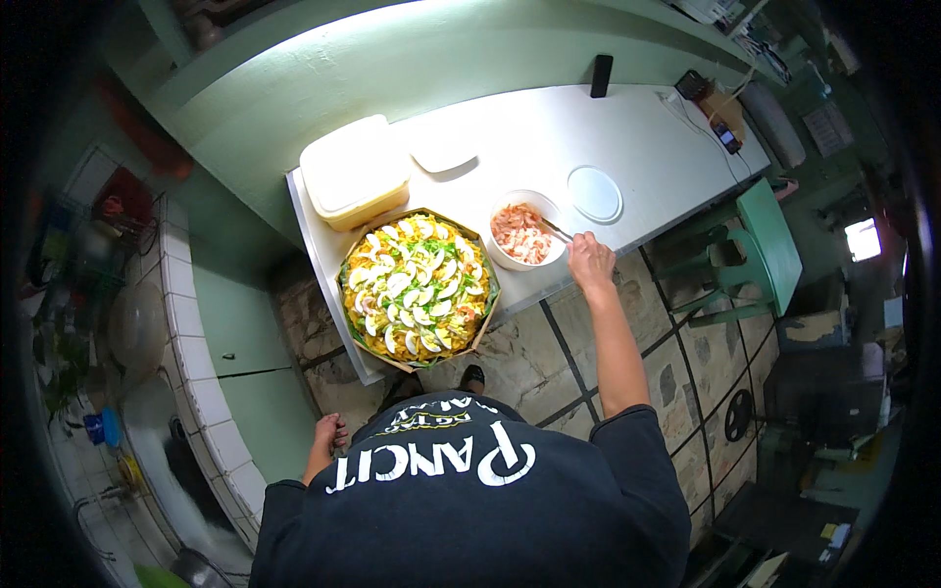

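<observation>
My right hand point(591, 262) grips the handle of a spoon point(557, 230), whose other end is in a round white tub point(499, 250). Pinkish-orange pieces that look like shrimp point(521, 233) fill much of the tub. To its left sits a large octagonal tray point(389, 360) heaped with yellow noodles, egg slices point(399, 284) and chopped greens. My left hand point(331, 431) hangs low beside my body, fingers curled in, with nothing visible in it. Just right of the tub lies a round, pale lid point(595, 194).
A yellowish container with a white lid point(355, 167) stands at the table's left end, beside another white lid point(443, 155). Toward the back of the white table point(510, 122) stands a black upright box point(601, 76). A green stool point(769, 245) is at right, a tiled sink counter point(201, 377) at left.
</observation>
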`<state>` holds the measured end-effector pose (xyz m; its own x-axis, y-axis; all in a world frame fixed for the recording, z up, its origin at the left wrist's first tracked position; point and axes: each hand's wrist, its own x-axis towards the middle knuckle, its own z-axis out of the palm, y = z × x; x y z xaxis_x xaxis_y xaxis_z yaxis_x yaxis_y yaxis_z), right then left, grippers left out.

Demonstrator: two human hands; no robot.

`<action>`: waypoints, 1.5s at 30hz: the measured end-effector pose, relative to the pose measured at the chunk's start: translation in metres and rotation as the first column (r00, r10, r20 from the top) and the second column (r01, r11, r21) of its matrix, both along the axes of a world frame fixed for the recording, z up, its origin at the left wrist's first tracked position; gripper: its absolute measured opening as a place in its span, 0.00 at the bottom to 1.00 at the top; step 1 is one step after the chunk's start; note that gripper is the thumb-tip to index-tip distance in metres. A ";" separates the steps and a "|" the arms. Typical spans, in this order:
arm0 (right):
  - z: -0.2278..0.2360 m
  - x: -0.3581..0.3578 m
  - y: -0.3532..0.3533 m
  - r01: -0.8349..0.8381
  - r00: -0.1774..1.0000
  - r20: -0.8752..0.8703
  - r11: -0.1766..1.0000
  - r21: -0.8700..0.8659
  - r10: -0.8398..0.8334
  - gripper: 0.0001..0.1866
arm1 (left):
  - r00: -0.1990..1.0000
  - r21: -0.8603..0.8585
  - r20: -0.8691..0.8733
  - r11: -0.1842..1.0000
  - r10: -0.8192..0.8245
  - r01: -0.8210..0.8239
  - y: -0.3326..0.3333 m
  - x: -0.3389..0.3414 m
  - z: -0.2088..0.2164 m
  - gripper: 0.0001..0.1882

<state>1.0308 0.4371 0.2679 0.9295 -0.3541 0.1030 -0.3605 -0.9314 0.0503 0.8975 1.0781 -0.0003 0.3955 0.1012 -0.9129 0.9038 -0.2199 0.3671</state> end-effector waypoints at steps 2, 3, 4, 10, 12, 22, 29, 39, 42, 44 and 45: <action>0.005 -0.007 -0.009 0.015 1.000 -0.014 1.000 0.026 -0.015 0.10 | 1.000 0.015 0.010 1.000 0.009 -0.009 -0.006 -0.009 0.006 0.16; 0.011 -0.013 -0.012 0.023 0.999 0.036 0.997 0.077 -0.026 0.11 | 1.000 0.023 0.004 1.000 0.017 -0.017 -0.008 -0.013 0.014 0.16; 0.018 -0.021 -0.014 0.026 0.996 0.082 0.991 0.129 -0.037 0.11 | 1.000 0.030 -0.004 0.999 0.028 -0.028 -0.011 -0.017 0.019 0.15; 0.050 -0.065 0.043 -0.274 0.948 0.297 0.762 0.587 0.112 0.09 | 0.985 0.070 -0.057 0.985 0.162 -0.158 -0.011 -0.047 0.007 0.15; 0.046 -0.075 0.082 -0.301 0.954 0.221 0.659 0.689 0.205 0.08 | 0.982 0.065 -0.050 0.982 0.183 -0.180 -0.017 -0.049 0.008 0.16; 0.003 -0.084 0.151 -0.744 0.669 0.233 0.636 0.207 0.706 0.13 | 0.976 0.042 -0.010 0.976 0.216 -0.215 -0.036 -0.054 0.015 0.17; 0.003 -0.081 0.153 -0.647 0.731 0.134 0.616 0.449 0.669 0.12 | 0.975 0.071 -0.051 0.975 0.217 -0.213 -0.030 -0.077 0.012 0.18; 0.028 -0.030 0.006 -0.169 0.978 0.183 0.907 0.386 0.105 0.13 | 0.982 0.090 0.041 0.980 -0.184 0.180 -0.014 -0.086 -0.009 0.17; 0.022 -0.014 -0.017 -0.099 0.994 0.058 0.973 0.208 0.089 0.13 | 0.973 0.092 0.075 0.973 -0.220 0.213 -0.011 -0.077 -0.005 0.17; 0.015 -0.009 -0.019 -0.080 0.997 -0.007 0.985 0.151 0.083 0.13 | 0.985 0.091 0.068 0.984 -0.158 0.151 -0.017 -0.068 0.000 0.17; 0.011 -0.006 -0.014 -0.085 0.996 -0.021 0.987 0.136 0.089 0.13 | 0.991 0.100 0.046 0.987 -0.129 0.124 -0.016 -0.061 0.001 0.17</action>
<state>1.0250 0.4230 0.2786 0.9592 -0.2806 0.0347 -0.2778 -0.9582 -0.0689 0.8362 1.0620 0.0006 0.4578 0.1343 -0.8788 0.8465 -0.3679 0.3848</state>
